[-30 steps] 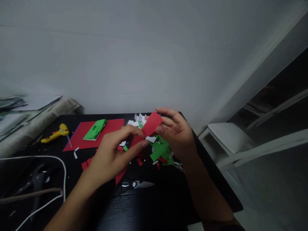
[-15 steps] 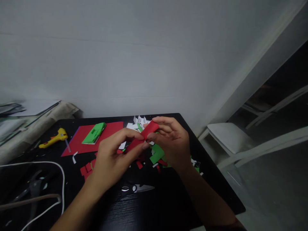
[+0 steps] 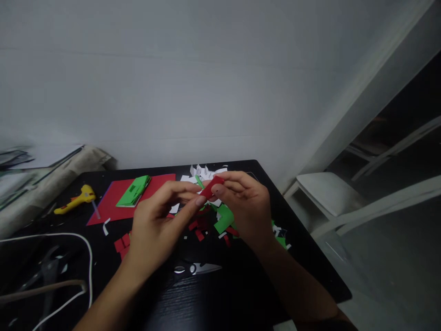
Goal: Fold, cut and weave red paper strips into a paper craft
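Both my hands hold a small piece of red paper (image 3: 212, 187) above the black table (image 3: 241, 285). My left hand (image 3: 158, 225) pinches its near end between thumb and fingers. Fingertips of my right hand (image 3: 244, 207) are closed on its far end. Only a short folded part of the paper shows between the fingers. Below the hands lies a heap of red, green and white paper scraps (image 3: 223, 220). A pair of scissors (image 3: 195, 268) lies on the table just under my left wrist.
A red sheet (image 3: 161, 183) with a folded green paper (image 3: 133, 191) lies at the back left, beside a yellow glue gun (image 3: 74, 200). A white cable (image 3: 81, 239) and dark pliers (image 3: 46, 271) lie at the left. A white chair (image 3: 327, 193) stands right of the table.
The red paper went from a wide flat piece to a narrow folded one, now mostly covered by my fingertips. Both hands drew closer together and sank slightly.
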Available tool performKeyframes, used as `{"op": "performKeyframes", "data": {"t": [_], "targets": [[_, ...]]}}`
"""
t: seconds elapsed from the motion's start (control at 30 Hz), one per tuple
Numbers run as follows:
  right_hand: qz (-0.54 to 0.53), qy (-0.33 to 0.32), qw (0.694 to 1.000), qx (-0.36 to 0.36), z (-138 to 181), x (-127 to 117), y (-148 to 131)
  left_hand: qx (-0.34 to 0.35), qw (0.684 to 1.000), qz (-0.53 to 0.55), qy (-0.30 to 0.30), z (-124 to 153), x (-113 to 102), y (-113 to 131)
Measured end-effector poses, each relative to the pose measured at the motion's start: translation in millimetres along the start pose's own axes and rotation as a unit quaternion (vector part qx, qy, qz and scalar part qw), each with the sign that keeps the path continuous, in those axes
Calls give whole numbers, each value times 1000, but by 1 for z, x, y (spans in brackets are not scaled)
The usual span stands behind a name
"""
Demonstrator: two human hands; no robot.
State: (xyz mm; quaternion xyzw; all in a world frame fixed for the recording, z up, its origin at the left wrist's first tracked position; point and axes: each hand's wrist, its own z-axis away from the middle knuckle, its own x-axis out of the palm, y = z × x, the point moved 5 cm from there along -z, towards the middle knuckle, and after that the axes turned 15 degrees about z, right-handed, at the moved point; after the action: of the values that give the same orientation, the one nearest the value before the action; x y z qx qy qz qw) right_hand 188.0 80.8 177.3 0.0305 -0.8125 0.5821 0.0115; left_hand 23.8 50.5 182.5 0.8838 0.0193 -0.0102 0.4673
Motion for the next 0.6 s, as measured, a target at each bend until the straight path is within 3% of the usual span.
{"op": "performKeyframes", "data": {"t": [0.4, 0.6], "targets": [[-10, 10, 1000, 2, -4, -4, 4, 41, 996, -71, -32, 4, 3, 4], [31, 54, 998, -24, -2, -6, 1, 32, 995, -92, -29, 5, 7, 5]]}}
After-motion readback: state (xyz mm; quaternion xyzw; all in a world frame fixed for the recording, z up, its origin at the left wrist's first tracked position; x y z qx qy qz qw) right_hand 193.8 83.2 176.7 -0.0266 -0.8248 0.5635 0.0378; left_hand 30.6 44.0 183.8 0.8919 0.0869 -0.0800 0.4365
